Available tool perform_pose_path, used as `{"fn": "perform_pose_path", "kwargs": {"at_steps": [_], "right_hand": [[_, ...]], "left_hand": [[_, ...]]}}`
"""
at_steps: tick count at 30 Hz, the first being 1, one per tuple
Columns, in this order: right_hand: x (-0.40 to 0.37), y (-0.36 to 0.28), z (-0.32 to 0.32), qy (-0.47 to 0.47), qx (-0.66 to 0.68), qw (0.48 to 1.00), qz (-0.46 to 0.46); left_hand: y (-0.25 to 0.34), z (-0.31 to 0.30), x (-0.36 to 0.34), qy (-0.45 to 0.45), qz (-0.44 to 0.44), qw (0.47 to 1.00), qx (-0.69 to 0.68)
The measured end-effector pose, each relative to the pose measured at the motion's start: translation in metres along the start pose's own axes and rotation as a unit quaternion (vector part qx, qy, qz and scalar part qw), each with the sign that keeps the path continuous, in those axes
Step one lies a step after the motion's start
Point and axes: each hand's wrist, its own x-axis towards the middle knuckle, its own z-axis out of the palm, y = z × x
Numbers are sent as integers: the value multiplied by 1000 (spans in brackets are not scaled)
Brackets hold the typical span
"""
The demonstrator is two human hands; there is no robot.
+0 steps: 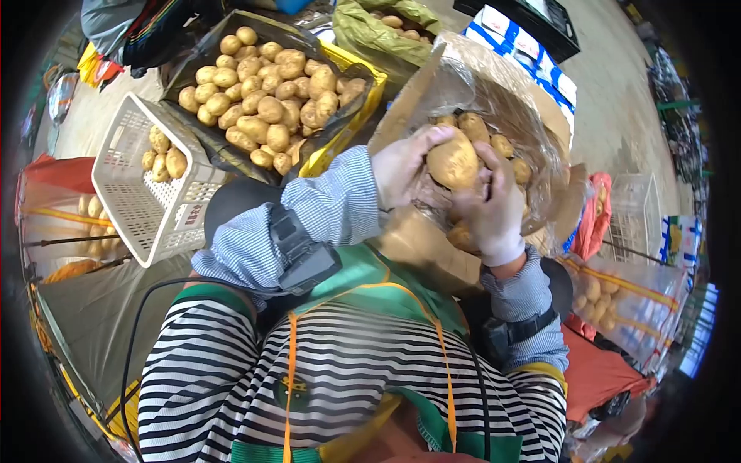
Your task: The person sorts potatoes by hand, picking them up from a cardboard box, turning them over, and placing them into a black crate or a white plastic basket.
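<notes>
A large pale-brown potato [453,160] is held up between both hands, above an open cardboard box [432,248]. My left hand [403,167] grips its left side, thumb near the top. On the opposite side, my right hand [494,202] has its fingers curled against the potato. Both hands look gloved in thin, whitish material. Inside the box, clear plastic film [532,116] lines the walls, and several potatoes [473,126] lie behind and beneath the hands, which hide part of them.
A black-lined crate [179,83] heaped with potatoes stands at upper left. Beside it, a white plastic basket [127,181] tilts with several potatoes in it. A green sack [351,35] of potatoes sits behind. At right are a pinkish-red bag [593,220] and another white basket [641,208].
</notes>
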Motion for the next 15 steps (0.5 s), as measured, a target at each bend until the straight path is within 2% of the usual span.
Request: {"fn": "perform_pose_path", "kwargs": {"at_steps": [1,2,3,4,5,6,7,9,10,11,12,13,14,15], "right_hand": [[-2,0,5,33,-91,982,-162],[-4,-6,5,35,-92,982,-160],[-4,-16,2,8,-89,986,-139],[-5,-20,0,-19,-85,989,-118],[-4,-10,1,-5,-98,982,-162],[-2,-3,1,-5,-98,982,-161],[1,2,0,22,-77,984,-156],[5,18,3,48,-56,986,-152],[5,31,6,56,64,992,-91],[5,37,8,63,183,981,-28],[5,24,5,64,182,981,-26],[4,7,-1,75,2,983,-168],[4,-5,-3,79,-177,934,-302],[4,-5,-1,78,-177,934,-301]], "left_hand": [[1,1,-3,-48,194,957,212],[4,4,-7,-92,372,830,405],[9,6,-9,-88,396,795,451],[12,10,-11,-90,394,795,452],[17,18,-14,-28,179,966,183],[19,22,-16,40,-63,991,-113],[18,19,-18,40,-63,991,-113],[15,10,-22,-55,-106,976,-182],[12,9,-23,-55,-106,976,-182],[8,10,-24,-52,-65,994,-75],[5,13,-24,-48,-22,998,32],[4,15,-21,-34,-11,998,59],[5,19,-19,-18,-30,999,36],[5,21,-17,-2,-54,999,2]]}}
